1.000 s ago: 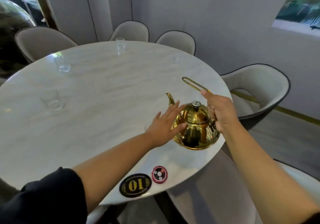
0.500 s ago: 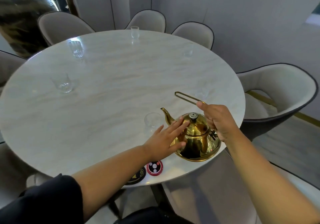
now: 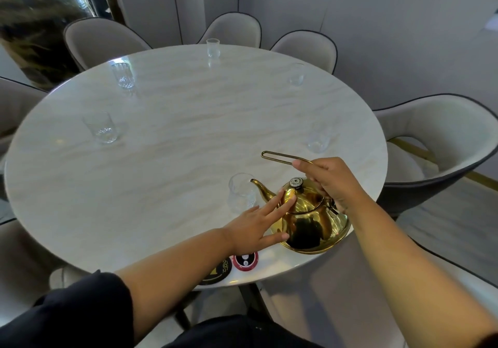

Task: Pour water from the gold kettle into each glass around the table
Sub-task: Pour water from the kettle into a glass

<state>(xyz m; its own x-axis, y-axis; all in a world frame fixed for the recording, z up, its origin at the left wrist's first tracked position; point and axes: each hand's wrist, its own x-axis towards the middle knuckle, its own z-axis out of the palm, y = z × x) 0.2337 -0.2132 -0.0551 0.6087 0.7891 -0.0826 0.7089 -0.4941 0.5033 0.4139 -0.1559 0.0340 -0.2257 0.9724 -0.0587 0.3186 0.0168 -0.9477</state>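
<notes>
The gold kettle (image 3: 310,223) is at the near right edge of the round marble table (image 3: 167,143), tilted with its spout over the nearest glass (image 3: 241,193). My right hand (image 3: 330,183) grips its thin wire handle. My left hand (image 3: 258,223) lies flat against the kettle's lid and side, fingers spread. Several more clear glasses stand around the rim: near right (image 3: 318,140), far right (image 3: 296,74), far middle (image 3: 213,47), far left (image 3: 122,75) and left (image 3: 101,127).
Padded grey chairs ring the table, one large one at the right (image 3: 442,143). A black numbered disc (image 3: 218,273) and a red call button (image 3: 245,260) sit at the near edge, by my left forearm.
The kettle's spout has swung left to the lip of the nearest glass. My view has pulled back, so more of the table and glasses show. Both hands stay on the kettle.
</notes>
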